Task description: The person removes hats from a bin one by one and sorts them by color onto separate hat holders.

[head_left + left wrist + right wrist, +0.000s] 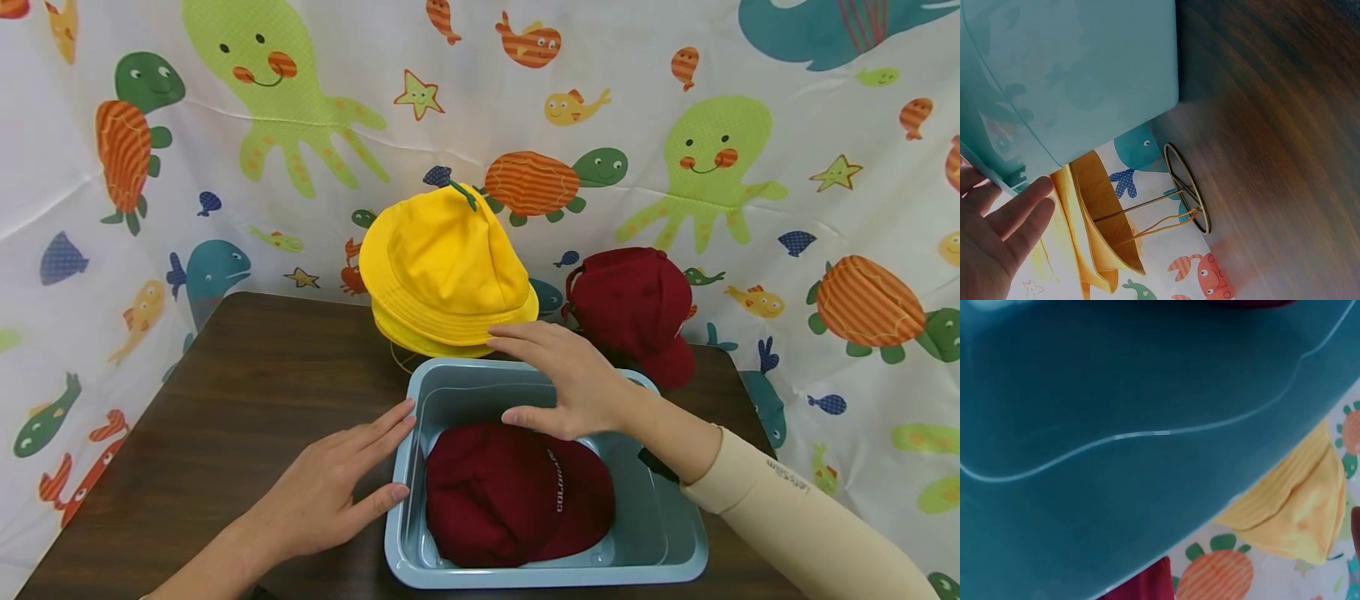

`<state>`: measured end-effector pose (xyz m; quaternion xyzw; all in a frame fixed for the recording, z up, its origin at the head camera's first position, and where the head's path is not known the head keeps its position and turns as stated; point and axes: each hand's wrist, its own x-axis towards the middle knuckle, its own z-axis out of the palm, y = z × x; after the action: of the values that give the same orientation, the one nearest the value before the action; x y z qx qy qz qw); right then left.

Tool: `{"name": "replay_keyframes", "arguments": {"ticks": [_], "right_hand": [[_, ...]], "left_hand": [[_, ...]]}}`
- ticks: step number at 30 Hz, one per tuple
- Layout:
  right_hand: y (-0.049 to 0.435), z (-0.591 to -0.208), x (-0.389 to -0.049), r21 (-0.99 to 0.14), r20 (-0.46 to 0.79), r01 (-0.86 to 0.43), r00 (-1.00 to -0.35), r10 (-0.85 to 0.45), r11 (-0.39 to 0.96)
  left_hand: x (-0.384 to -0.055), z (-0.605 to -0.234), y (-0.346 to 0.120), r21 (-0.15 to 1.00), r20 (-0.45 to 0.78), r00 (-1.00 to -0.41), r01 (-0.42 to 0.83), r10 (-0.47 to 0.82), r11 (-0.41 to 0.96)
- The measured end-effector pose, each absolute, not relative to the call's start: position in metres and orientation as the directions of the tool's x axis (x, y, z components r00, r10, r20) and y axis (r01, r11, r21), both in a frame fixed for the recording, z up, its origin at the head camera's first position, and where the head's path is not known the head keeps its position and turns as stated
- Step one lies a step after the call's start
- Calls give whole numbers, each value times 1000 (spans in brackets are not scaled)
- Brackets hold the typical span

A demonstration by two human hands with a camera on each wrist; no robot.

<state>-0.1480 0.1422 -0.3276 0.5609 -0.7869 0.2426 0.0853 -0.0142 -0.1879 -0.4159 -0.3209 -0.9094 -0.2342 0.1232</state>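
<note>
A light-blue plastic basin (547, 577) stands on the table, and a maroon baseball cap (487, 500) with white lettering lies inside, its brim toward the right. My left hand (333, 483) is at the basin's left side, fingers extended and fingertips at the rim. In the left wrist view, the left fingers (1025, 212) are straight beside the basin's outer wall (1085, 81). My right hand (573, 379) hovers above the basin's back part, thumb and fingers spread apart, holding nothing. In the right wrist view, the basin's inner wall (1116, 487) fills most of the picture.
Behind the basin, yellow bucket hats (450, 267) sit stacked on a wire stand (1205, 219). Another maroon cap (633, 304) is at the back right. The dark wooden table (300, 375) meets a sea-animal curtain (465, 125) at the back.
</note>
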Motion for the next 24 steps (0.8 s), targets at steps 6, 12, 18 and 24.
{"name": "replay_keyframes", "arguments": {"ticks": [6,12,18,24], "right_hand": [[138,-335,-144,-326,341,-916,-344,-875,233],[137,-344,-143,-392,227,-880,-375,-899,269],[134,-354,-142,-396,131,-867,-378,-916,301],[130,-362,-141,-384,58,-865,-371,-927,322]], "left_hand": [[-13,-416,-188,348,372,-768,636,522,689],[-13,-416,-188,354,367,-771,634,521,688],[-13,-416,-188,354,359,-774,630,522,692],[-14,-415,-188,352,360,-773,631,522,692]]}}
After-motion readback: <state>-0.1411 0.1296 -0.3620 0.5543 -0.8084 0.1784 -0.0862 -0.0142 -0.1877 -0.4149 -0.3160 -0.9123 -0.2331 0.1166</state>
